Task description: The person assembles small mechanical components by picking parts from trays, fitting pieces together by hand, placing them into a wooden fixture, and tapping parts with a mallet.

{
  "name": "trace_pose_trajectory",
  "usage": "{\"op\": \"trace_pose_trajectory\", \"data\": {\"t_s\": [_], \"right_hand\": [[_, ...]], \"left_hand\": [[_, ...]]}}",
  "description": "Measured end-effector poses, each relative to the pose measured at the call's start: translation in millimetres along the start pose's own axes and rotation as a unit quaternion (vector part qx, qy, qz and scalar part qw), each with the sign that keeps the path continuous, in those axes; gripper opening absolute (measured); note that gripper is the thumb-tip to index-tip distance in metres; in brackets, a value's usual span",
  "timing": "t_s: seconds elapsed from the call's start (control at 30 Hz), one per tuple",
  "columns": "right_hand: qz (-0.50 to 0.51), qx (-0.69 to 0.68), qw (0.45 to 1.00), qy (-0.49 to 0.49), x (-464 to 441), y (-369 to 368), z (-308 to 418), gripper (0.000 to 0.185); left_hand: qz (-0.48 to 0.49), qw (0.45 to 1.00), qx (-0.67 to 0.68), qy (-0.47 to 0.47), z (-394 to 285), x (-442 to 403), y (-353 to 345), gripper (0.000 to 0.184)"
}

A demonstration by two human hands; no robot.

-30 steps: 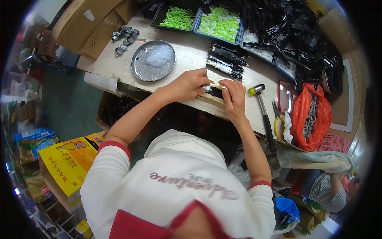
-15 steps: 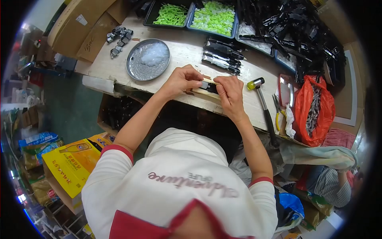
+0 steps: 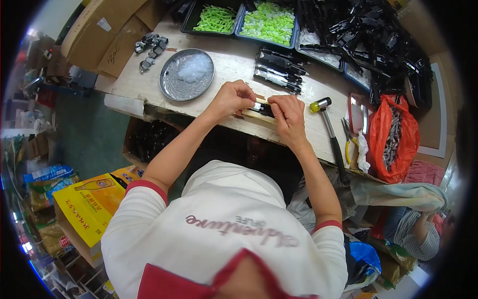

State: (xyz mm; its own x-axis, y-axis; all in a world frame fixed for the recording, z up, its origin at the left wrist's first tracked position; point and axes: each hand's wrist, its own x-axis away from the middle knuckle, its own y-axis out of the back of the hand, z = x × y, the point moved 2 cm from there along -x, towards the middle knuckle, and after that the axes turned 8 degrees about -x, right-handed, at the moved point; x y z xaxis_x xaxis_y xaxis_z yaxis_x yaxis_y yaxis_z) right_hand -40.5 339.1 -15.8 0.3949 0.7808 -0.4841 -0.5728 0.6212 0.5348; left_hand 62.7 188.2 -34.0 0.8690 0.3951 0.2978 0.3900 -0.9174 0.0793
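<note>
Near the table's front edge a black part [image 3: 267, 110] lies in a pale wooden holder [image 3: 257, 116]. My left hand [image 3: 233, 101] is at its left end, fingers pinched at a small whitish piece [image 3: 256, 106]. The fingers of my right hand [image 3: 290, 118] are closed on the right end of the black part. Just behind the hands lies a row of black parts [image 3: 280, 70]. A round metal tray [image 3: 186, 74] with clear small pieces stands to the left, and a hammer [image 3: 328, 130] with a yellow-green head lies to the right.
Behind are bins of green pieces [image 3: 215, 19] and green-white pieces [image 3: 268, 23], with a heap of black parts [image 3: 368, 37] at back right. Pliers [image 3: 350, 142] and a red bag [image 3: 394, 139] lie right. A co-worker's striped sleeve [image 3: 417, 235] shows at lower right.
My left fingers have shifted slightly along the left end of the holder, and the whitish piece shows between them and the black part. The view has moved a little.
</note>
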Motion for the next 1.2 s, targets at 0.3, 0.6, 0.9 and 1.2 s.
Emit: {"op": "trace_pose_trajectory", "data": {"t_s": [0.3,0.6,0.9,1.2], "right_hand": [[-0.122,0.173,0.97,-0.121,20.6,108.8,-34.7,0.013],[-0.09,0.292,0.905,-0.296,57.6,202.3,-85.7,0.016],[0.003,0.407,0.858,-0.314,36.0,190.4,-107.0,0.019],[-0.022,0.453,0.857,-0.244,14.9,158.7,-129.9,0.02]], "left_hand": [[-0.122,0.912,-0.329,-0.213,-29.6,-12.1,6.9,0.022],[-0.212,0.737,-0.612,-0.194,-94.0,-148.8,45.4,0.023],[-0.219,0.781,-0.544,-0.215,-86.5,-165.0,50.2,0.015],[-0.173,0.898,-0.361,-0.183,-91.1,-153.9,50.6,0.019]]}}
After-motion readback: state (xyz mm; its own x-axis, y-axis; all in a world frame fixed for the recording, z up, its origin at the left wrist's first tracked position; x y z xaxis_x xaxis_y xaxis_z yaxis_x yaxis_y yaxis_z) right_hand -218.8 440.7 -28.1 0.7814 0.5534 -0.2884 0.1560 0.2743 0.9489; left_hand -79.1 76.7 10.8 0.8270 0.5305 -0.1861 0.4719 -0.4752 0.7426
